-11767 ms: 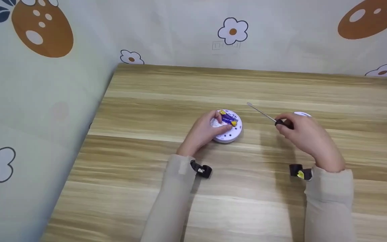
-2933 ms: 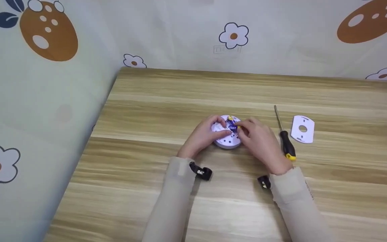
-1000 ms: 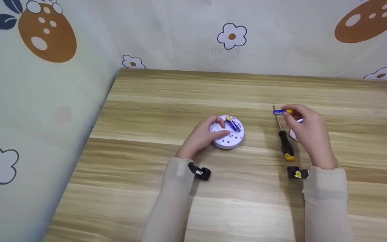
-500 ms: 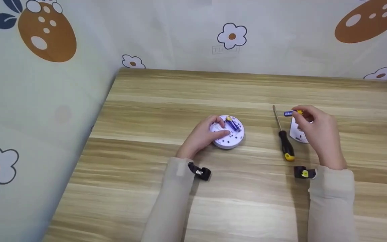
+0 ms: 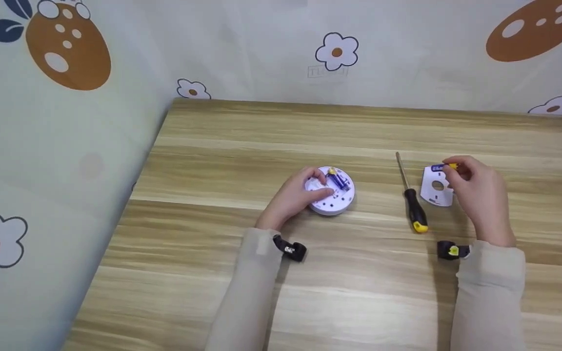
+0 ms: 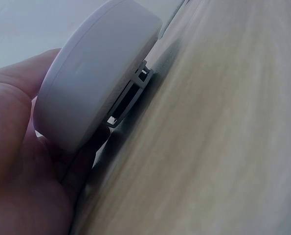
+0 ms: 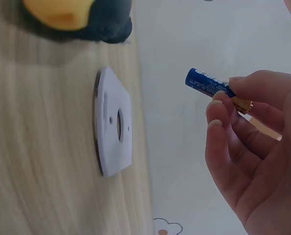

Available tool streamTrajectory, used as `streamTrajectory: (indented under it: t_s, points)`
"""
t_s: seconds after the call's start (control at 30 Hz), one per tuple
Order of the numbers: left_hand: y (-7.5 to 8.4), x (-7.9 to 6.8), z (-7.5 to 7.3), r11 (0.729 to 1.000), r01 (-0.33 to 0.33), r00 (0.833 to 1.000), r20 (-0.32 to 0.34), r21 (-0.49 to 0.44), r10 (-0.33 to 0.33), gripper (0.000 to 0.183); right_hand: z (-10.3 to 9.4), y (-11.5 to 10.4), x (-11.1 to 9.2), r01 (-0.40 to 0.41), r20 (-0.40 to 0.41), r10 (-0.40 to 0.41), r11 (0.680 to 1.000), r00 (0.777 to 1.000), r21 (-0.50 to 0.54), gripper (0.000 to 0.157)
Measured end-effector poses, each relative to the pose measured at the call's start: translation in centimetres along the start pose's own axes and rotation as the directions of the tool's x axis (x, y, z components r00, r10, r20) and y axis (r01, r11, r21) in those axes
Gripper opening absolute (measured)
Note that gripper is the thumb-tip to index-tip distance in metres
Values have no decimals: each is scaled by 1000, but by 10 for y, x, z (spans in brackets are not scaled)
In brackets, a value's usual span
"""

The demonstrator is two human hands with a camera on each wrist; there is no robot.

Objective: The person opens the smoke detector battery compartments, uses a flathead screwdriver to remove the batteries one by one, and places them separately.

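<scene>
Well inside the counter (image 5: pixel 242 141) edges, left hand (image 5: pixel 291 199) grips a part-hidden round white device (image 5: pixel 337 196), right hand (image 5: pixel 481 195) pinches a blue-and-yellow battery (image 7: pixel 206 82).

In the head view, the table (image 5: pixel 242 131) is fairly bright, with pale glare toward 5 o'clock and a soft shadow along the 9 o'clock side of my right sleeve (image 5: pixel 488 297). The left wrist view is dim and greyish: my left hand (image 6: pixel 18 147) and the white disc (image 6: pixel 96 63) look shaded, the wood grain smeared. Right wrist: the screwdriver handle (image 7: pixel 106 19) at 11 o'clock blurs; my battery (image 7: pixel 206 82) looks crisper.
</scene>
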State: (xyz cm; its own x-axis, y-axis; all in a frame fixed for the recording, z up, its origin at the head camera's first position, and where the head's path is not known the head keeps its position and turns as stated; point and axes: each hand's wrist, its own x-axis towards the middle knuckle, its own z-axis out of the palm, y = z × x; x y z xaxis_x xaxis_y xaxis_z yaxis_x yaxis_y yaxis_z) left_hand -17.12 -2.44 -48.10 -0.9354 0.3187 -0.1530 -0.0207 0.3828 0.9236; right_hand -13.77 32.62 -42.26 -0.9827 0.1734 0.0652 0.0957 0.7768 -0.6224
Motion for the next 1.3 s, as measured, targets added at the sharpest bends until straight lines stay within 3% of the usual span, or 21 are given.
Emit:
streamTrajectory:
  t_s: [0.63, 1.03, 1.3]
  points:
    - [-1, 1, 0, 999, -27, 1000, -5, 20, 27, 24, -12, 26, 2, -116, 36, 114, 993, 993, 32, 42]
    - [-1, -1, -1, 1000, -11, 1000, -8, 4, 11, 23, -18, 41, 1, -227, 76, 223, 973, 972, 44, 46]
    - [1, 0, 0, 1000, -16, 1000, -3, 16, 16, 23, -21, 52, 1, -255, 108, 243, 960, 964, 116, 43]
